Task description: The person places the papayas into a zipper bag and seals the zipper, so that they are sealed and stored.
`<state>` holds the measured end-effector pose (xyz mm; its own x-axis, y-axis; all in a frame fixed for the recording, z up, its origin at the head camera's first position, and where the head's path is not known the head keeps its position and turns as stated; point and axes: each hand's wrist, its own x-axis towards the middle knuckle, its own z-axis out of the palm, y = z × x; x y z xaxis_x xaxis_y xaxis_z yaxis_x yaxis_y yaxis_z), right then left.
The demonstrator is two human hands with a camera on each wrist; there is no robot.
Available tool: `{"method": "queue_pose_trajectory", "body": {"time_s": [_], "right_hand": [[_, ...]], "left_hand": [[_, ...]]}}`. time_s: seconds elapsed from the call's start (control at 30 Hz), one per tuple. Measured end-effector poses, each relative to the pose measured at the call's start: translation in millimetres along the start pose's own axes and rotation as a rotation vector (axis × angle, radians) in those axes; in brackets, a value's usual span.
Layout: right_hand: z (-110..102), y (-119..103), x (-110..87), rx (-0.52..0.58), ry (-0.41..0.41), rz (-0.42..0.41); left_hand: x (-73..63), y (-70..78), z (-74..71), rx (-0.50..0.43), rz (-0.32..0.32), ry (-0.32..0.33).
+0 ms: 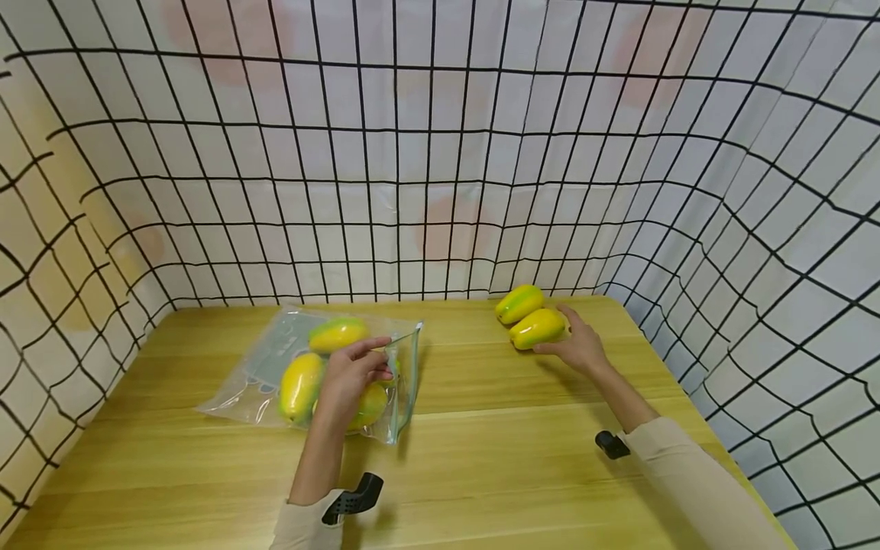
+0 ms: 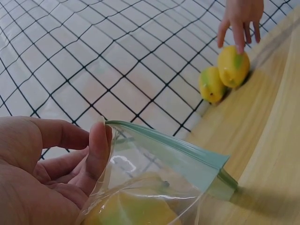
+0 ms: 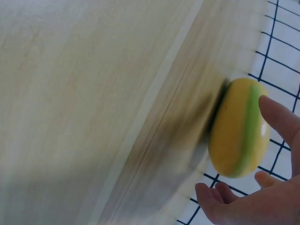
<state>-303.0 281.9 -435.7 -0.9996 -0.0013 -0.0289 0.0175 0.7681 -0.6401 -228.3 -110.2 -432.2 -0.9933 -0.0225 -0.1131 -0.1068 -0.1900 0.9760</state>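
Observation:
A clear zip bag (image 1: 257, 367) with a green-edged mouth (image 2: 187, 152) lies on the left of the table, several yellow-green papayas (image 1: 300, 386) inside it. My left hand (image 1: 346, 380) pinches the bag's rim between thumb and fingers, and the mouth stands partly raised. At the back right, two more papayas lie side by side. My right hand (image 1: 580, 345) is spread around the nearer papaya (image 1: 536, 329), thumb on one side and fingers on the other. In the right wrist view a gap shows between fingers and that papaya (image 3: 236, 131). The other papaya (image 1: 519, 303) lies just behind it.
The wooden table (image 1: 481, 473) is bounded at the back and sides by a black wire grid (image 1: 412, 183) with white sheeting behind it. Both loose papayas lie close to the back grid. A small black camera is on each wrist.

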Motion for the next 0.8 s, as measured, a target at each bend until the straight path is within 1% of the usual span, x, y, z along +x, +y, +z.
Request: {"method": "queue_pose_trajectory", "body": {"time_s": [0.1,0.2,0.37,0.53,0.8], "right_hand": [[2.2,-0.3,2.1,-0.009,-0.003,0.006],[5.1,-0.6,4.1,-0.031,-0.002,-0.004],[8.8,-1.6,5.5,-0.045,0.014,-0.009],[9.7,-5.0,5.7,-0.033,0.018,-0.008],[12.5,-6.2,3.4,-0.065,0.015,-0.022]], "left_hand": [[0.5,-0.1,-0.5,0.003,0.002,-0.001],[0.7,-0.5,-1.0,0.001,0.002,-0.001],[1.3,-0.1,-0.8,0.005,0.010,-0.008],[1.6,0.0,-0.9,0.008,0.012,-0.007],[1.2,-1.0,-1.1,0.009,0.007,-0.006]]}}
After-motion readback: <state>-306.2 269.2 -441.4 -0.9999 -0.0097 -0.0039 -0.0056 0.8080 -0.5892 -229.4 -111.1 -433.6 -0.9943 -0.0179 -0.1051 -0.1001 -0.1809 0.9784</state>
